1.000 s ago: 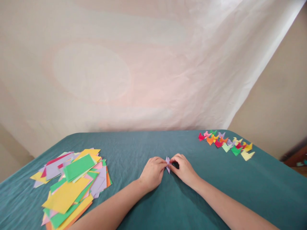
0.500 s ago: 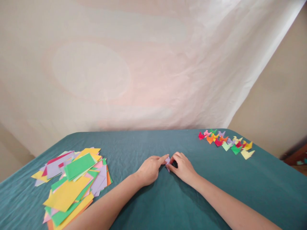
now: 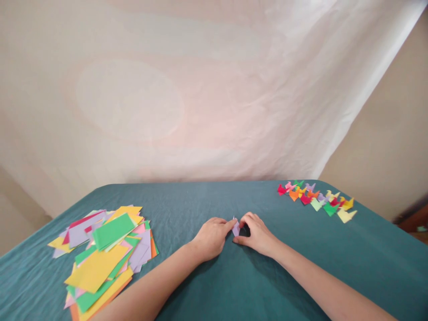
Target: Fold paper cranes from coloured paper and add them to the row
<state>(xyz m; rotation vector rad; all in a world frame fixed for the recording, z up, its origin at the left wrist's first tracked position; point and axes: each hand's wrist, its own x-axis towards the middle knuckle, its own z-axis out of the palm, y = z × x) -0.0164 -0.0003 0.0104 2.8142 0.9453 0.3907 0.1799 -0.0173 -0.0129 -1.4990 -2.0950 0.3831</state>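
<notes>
Folded lilac paper (image 3: 236, 228), left hand (image 3: 214, 236) touching, right hand (image 3: 257, 234) alongside, thumb and forefinger parted, both grips unclear

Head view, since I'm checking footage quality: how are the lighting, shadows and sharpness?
Head view: diffuse light, brightest on the backdrop, upper right; head view: soft shadow on the tablecloth below the right forearm; head view: lilac paper between left hand and right hand, creases unclear.

Bare left hand (image 3: 212, 237), bare right hand (image 3: 259, 235), bare forearms (image 3: 314, 277).
</notes>
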